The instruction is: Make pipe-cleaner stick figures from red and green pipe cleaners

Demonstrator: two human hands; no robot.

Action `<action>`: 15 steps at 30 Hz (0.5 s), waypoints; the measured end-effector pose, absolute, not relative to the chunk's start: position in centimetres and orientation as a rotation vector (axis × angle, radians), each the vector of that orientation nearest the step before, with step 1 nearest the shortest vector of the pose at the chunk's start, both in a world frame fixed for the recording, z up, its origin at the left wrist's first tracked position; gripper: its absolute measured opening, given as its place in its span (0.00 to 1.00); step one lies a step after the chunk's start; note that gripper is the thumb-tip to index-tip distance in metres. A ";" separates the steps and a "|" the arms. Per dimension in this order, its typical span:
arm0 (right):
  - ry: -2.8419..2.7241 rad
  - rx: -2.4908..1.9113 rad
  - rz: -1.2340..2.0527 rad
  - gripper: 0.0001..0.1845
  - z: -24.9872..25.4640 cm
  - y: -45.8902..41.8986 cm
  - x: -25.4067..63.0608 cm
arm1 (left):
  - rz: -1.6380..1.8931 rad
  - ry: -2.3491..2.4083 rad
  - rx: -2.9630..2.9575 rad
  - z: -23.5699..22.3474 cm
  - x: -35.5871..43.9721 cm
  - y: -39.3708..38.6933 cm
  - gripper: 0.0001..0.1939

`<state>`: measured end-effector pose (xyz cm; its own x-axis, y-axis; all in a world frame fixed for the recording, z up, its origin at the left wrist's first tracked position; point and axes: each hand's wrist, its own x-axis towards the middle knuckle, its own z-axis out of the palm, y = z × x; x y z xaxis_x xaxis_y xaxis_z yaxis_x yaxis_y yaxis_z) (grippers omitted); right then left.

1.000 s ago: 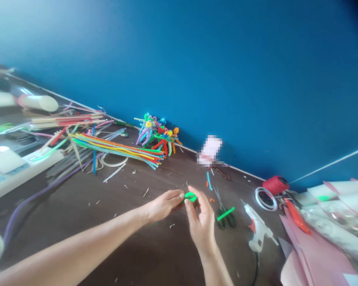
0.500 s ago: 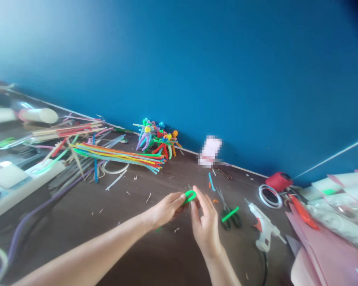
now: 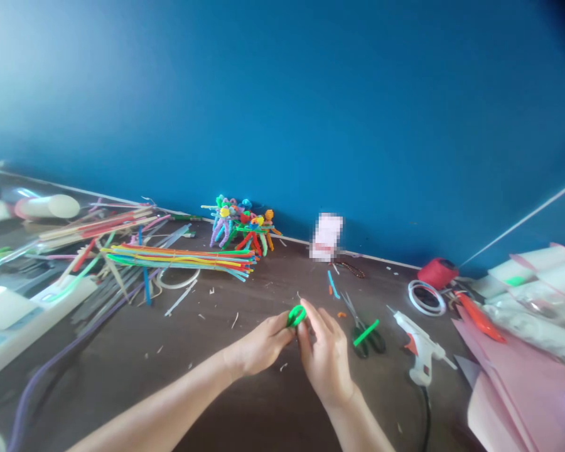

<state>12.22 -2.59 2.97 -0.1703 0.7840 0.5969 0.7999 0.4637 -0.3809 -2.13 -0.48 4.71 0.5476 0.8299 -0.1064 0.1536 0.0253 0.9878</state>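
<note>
Pinching the green pipe-cleaner loop (image 3: 296, 316), the left hand (image 3: 258, 344) and right hand (image 3: 326, 359) curled almost shut, the loop at the left hand's two o'clock; a close fingertip grip seemed right for something so springy.

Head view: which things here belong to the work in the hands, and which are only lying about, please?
In the work: left hand, right hand, green pipe cleaner loop.
Lying about: scissors, hot glue gun, red spool, bundled pipe cleaners.
</note>
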 end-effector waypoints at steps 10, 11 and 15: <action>-1.470 -1.094 0.758 0.18 2.1 -2.1 11.6 | 0.541 0.812 1.006 4.3 -2.1 0.0 0.08; -1.422 -1.067 0.844 0.18 2.1 -2.0 11.7 | 0.516 0.803 0.954 4.2 -2.1 0.1 0.08; -1.320 -1.015 1.036 0.17 2.4 -1.9 12.0 | 0.459 0.786 0.901 3.8 -2.1 0.2 0.06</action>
